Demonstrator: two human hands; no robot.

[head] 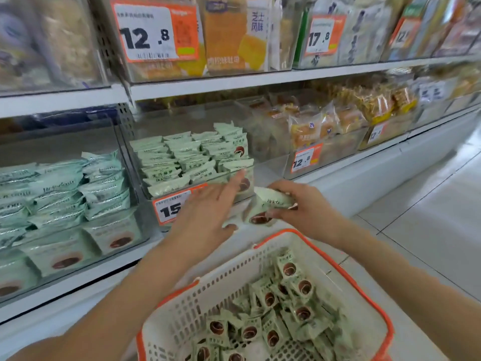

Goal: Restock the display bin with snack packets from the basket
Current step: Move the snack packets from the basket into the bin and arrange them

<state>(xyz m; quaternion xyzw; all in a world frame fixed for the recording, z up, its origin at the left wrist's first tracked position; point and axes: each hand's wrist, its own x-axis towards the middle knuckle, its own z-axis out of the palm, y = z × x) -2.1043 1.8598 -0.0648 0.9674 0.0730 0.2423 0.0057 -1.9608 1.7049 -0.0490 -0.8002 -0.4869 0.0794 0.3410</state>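
Your right hand (307,207) gripped a few pale green snack packets (270,207) just in front of the clear display bin (234,188), fingers curled round them. Your left hand (208,212) reached toward the bin's front with fingers straight and spread, holding nothing, partly covering the orange price tag (169,207). The bin held stacked rows of matching packets. Below your arms, the white basket (208,295) with its orange rim held more loose packets.

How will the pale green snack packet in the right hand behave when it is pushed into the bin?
The snack packet probably feels light: the right hand pinches it easily. Its glossy film looks crinkled, so likely floppy and slightly slippery. Being flat, it should not roll.
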